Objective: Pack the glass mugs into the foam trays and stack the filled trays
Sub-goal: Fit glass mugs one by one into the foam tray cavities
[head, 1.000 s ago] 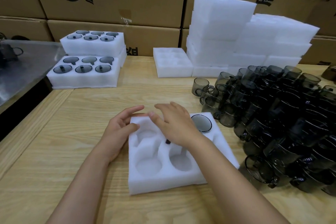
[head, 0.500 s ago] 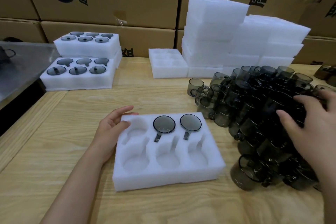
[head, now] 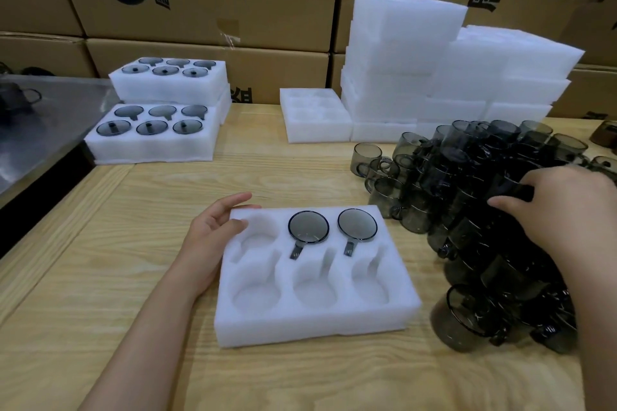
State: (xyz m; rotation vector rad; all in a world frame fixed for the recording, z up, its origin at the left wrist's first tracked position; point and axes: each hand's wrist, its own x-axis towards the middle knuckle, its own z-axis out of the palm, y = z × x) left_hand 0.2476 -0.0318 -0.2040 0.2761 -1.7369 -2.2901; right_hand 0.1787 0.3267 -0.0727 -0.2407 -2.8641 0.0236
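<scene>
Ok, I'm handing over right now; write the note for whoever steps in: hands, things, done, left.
Left hand rests on the foam tray at its left edge, fingers open. Right hand grips a mug in the mug pile.
Done: two mugs seated in the tray's back row; filled trays stand far left.
Left: four pockets to fill, then stack the tray. Empty trays wait at the back.

Mug pile [head: 467, 203] cut by right edge; right hand [head: 564, 210] grip unclear.

Bright even light, wide-angle edge warp
</scene>
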